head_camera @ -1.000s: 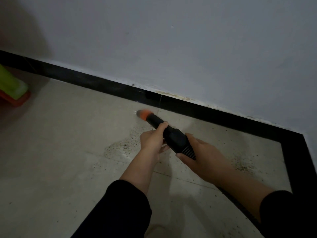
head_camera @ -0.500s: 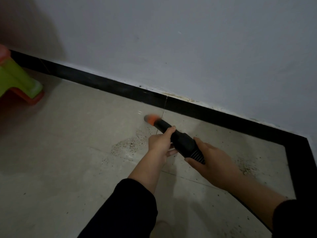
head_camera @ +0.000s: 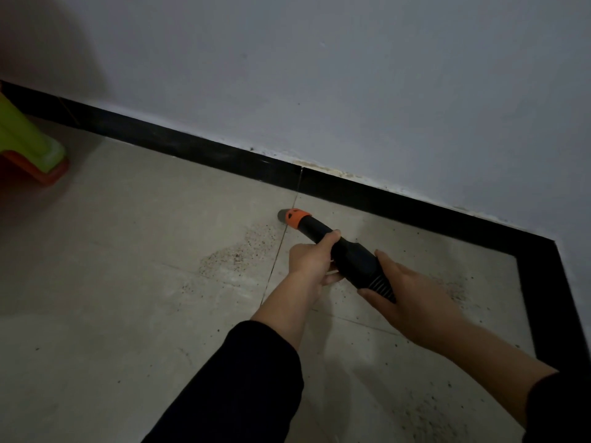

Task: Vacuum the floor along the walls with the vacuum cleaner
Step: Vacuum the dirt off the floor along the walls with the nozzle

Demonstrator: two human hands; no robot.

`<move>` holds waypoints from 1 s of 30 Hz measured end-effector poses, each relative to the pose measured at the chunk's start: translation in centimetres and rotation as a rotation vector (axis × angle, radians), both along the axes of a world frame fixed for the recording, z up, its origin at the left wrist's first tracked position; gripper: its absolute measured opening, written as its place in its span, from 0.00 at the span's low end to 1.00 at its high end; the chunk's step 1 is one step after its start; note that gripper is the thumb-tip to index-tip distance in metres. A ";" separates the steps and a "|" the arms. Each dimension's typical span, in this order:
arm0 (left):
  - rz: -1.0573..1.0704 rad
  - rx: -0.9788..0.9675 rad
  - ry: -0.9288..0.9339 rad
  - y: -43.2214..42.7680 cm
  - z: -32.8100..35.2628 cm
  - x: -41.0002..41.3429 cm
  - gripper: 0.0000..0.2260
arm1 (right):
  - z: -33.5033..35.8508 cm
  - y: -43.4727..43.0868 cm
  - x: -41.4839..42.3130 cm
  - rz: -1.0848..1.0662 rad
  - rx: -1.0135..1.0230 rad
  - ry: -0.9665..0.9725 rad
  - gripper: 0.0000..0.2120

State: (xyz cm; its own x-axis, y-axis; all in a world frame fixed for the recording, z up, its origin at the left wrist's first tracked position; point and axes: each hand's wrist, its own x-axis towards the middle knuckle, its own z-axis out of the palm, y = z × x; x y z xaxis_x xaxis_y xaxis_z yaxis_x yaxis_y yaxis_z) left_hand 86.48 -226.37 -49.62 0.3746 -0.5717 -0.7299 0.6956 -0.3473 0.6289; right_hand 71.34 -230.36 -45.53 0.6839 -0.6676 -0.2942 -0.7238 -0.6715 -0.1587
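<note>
Right hand (head_camera: 412, 298): fingers wrapped round the ribbed rear of the vacuum cleaner (head_camera: 351, 254).
Left hand (head_camera: 310, 262): fingers clamped on its black tube, just ahead.
Nozzle (head_camera: 292, 216): orange collar, grey tip (down at the floor (head_camera: 128, 282)), beyond both hands, beside speckled dirt (head_camera: 236, 255).
Skirting (head_camera: 367, 195): black, farther out.

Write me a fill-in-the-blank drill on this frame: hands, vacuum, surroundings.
1. The left hand and right hand grip the vacuum; the ____ one is nearer its tip.
2. The collar behind the tip is ____.
3. The skirting under the wall is ____.
4. The stool at the picture's left edge is mostly ____.

Missing words: left; orange; black; green.
</note>
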 end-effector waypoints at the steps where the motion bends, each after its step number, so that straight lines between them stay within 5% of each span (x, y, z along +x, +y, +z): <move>1: -0.003 0.003 0.000 0.1 0.1 -0.1 0.15 | 0.0 0.0 -0.1 0.008 -0.002 0.008 0.36; 30: 0.034 0.049 -0.007 4.3 1.0 0.8 0.20 | 1.1 2.4 0.8 0.129 -0.006 0.044 0.37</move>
State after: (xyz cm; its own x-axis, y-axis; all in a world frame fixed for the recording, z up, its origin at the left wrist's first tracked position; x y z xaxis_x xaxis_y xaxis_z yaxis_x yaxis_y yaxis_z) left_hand 87.28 -222.02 -48.61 0.3982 -0.5224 -0.7540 0.7030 -0.3543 0.6167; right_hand 72.14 -227.91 -44.47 0.7507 -0.5767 -0.3221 -0.6375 -0.7604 -0.1244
